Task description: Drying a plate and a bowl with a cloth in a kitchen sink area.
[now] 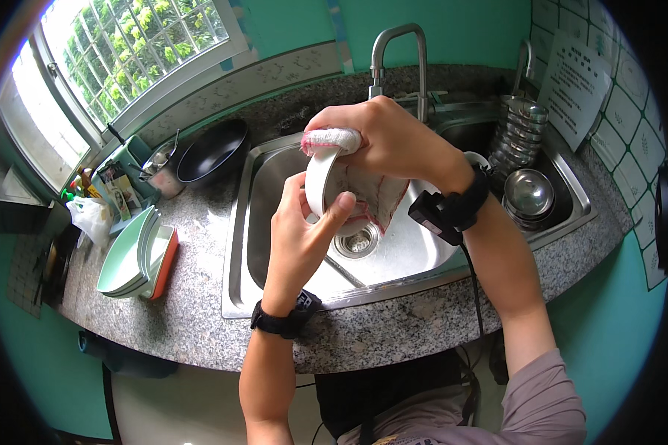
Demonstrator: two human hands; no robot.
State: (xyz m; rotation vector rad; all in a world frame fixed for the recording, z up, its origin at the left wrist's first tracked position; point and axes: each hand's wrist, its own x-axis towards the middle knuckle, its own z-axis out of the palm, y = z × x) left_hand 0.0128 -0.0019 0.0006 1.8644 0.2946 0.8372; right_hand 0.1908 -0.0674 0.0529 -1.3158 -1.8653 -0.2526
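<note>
Above the stainless steel sink [236,239] I hold a white bowl [317,181] tilted on its side. My left hand [306,228] grips the bowl's lower part, with the thumb over the rim. A white dishcloth with red stitching [334,139] is folded over the top rim. My right hand [384,133] pinches the cloth there, and the rest of the cloth hangs inside and below the bowl. Part of the bowl is hidden by the cloth and my fingers. Under my hands the sink's drain strainer [356,243] shows.
A metal faucet [398,33] rises behind the sink. In the right basin stand stacked steel bowls [520,133] and another small stack [529,192]. Left on the granite counter [200,328] are nested green bowls [128,256], an orange-sided tray [166,261] and a black wok [214,153].
</note>
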